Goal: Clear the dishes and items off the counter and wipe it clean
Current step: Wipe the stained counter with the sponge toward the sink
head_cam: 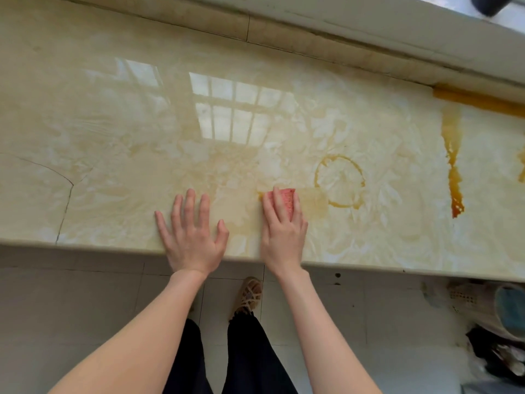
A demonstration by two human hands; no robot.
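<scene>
That pink sponge (285, 202) looks soft and squishy, right hand (284, 231) pressing flat on top of it, left hand (193, 237) spread on the tabletop (113, 137).

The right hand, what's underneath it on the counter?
A pink cloth lies pressed flat under the right hand on the counter, its far edge showing past the fingers. Whether any orange stain lies beneath the cloth is hidden.
</scene>
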